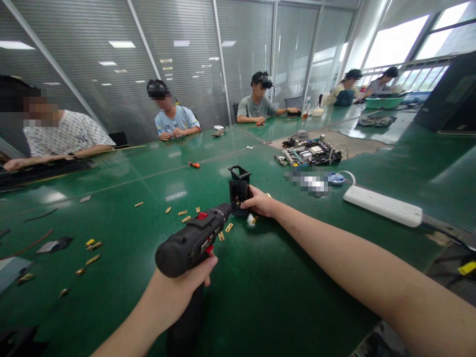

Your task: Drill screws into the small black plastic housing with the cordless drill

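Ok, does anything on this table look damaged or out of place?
By the circuit board, the green tabletop gives way to a ragged-edged tan patch, possibly where its surface has worn or torn. Small brass plates also lie scattered at odd angles near the drill, perhaps just loose parts.

Gap on desk (pixel 159 186) between screwdriver (pixel 194 164) and drill (pixel 191 243) (brass plates (pixel 182 212) dot it); circuit board (pixel 316 151), power strip (pixel 383 205) block right.

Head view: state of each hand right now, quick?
Left hand: closed on the black power drill, finger at the red trigger.
Right hand: closed on the black housing at the drill's tip.
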`<state>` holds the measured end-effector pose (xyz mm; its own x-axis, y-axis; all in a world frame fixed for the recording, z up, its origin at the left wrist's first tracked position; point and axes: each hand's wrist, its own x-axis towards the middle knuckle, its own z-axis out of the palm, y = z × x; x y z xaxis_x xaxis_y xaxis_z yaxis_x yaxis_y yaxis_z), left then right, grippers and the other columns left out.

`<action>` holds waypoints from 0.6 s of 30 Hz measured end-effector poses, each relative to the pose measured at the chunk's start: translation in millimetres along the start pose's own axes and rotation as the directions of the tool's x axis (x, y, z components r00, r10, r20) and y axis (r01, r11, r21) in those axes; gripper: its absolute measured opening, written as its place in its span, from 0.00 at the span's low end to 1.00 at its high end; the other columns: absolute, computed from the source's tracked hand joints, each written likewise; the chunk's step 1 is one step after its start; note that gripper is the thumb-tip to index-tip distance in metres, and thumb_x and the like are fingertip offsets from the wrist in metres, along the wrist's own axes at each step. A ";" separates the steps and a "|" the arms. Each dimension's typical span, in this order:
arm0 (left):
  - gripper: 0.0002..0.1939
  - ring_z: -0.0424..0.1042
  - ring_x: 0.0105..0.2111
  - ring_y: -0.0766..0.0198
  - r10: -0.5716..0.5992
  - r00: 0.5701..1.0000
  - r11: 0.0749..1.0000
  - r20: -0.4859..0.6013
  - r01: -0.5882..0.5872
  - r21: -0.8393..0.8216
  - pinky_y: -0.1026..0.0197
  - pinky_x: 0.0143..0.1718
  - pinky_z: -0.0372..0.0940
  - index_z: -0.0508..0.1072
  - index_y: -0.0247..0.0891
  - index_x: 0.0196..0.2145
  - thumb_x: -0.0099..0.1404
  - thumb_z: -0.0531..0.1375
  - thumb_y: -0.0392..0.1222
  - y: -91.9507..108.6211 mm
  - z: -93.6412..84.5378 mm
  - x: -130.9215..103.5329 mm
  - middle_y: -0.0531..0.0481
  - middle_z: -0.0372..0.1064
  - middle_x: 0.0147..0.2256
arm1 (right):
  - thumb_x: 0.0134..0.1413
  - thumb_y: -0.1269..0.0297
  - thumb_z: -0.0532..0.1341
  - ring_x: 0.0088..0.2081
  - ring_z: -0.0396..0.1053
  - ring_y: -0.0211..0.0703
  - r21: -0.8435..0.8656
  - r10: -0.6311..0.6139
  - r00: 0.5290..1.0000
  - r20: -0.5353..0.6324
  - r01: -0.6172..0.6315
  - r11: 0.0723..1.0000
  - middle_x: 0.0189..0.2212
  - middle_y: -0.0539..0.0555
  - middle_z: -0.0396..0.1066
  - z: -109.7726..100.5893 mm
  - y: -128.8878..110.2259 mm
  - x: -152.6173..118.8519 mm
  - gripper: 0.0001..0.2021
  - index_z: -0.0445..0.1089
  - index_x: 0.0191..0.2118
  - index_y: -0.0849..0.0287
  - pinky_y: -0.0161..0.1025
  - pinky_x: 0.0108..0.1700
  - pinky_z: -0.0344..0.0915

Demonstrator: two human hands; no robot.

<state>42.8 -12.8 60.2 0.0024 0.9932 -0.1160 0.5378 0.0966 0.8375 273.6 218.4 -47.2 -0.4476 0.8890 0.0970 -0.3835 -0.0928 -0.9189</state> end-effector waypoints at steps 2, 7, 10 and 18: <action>0.17 0.75 0.32 0.50 0.006 1.000 1.000 0.002 -0.006 -0.002 0.49 0.45 0.65 0.78 0.46 0.29 0.67 0.65 0.59 -3.2 -0.7 1.6 0.56 0.74 0.24 | 0.25 0.78 0.75 0.41 0.78 0.48 0.010 -0.003 1.000 -0.008 0.003 1.000 0.39 0.48 0.81 -0.2 0.7 0.7 0.36 0.73 0.49 0.55 0.45 0.48 0.75; 0.16 0.76 0.32 0.49 0.001 1.000 1.000 -0.001 -0.001 -0.013 0.48 0.46 0.65 0.80 0.45 0.33 0.65 0.66 0.60 -2.3 -0.3 1.7 0.57 0.75 0.24 | 0.27 0.77 0.75 0.42 0.79 0.49 0.001 -0.007 1.000 -0.001 0.007 1.000 0.40 0.48 0.81 -1.1 1.8 2.3 0.35 0.72 0.49 0.53 0.47 0.48 0.76; 0.15 0.75 0.31 0.51 0.009 0.999 0.999 -0.032 -0.010 -0.031 0.50 0.44 0.64 0.79 0.45 0.32 0.66 0.66 0.58 2.3 1.2 -1.3 0.58 0.74 0.23 | 0.26 0.77 0.75 0.41 0.79 0.49 -0.008 -0.009 1.000 0.000 0.009 1.000 0.38 0.48 0.81 -0.9 1.4 2.4 0.35 0.72 0.48 0.53 0.47 0.47 0.76; 0.19 0.76 0.33 0.49 0.010 0.999 0.998 -0.052 -0.007 0.056 0.48 0.46 0.66 0.76 0.47 0.23 0.66 0.65 0.59 1.2 1.0 -0.6 0.54 0.75 0.24 | 0.24 0.77 0.75 0.41 0.78 0.48 -0.002 0.002 1.000 -0.005 -0.002 1.000 0.38 0.48 0.81 0.3 0.7 2.4 0.35 0.72 0.48 0.54 0.46 0.48 0.75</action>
<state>44.3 -13.3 60.6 -0.0362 0.9961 -0.0802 0.5841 0.0862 0.8071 271.9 220.4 -47.5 -0.4439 0.8912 0.0933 -0.3812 -0.0936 -0.9197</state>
